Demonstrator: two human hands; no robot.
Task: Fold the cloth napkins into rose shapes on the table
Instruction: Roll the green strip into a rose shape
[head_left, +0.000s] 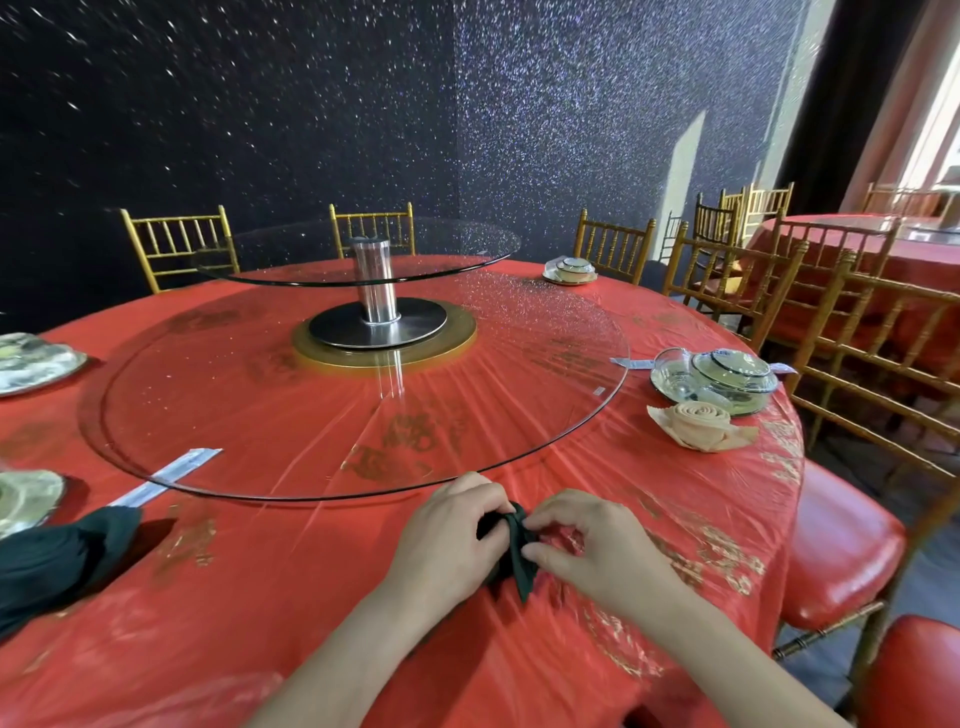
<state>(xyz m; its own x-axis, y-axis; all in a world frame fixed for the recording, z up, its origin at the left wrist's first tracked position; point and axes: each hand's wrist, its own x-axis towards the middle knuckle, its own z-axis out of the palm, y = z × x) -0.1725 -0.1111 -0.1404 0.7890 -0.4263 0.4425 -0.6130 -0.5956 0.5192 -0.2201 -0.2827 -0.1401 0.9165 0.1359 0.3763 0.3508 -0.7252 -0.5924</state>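
While both hands (447, 540) (597, 551) pinch the dark napkin (522, 569), its pointed tail runs toward the person.

both hands (511, 540) pinching dark napkin (517, 553)

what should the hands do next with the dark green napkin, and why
Probably wind the dark green napkin one small turn tighter: the left hand and right hand both pinch it, but it is a loose bundle with a pointed end sticking out, with no spiral like the finished peach rose.
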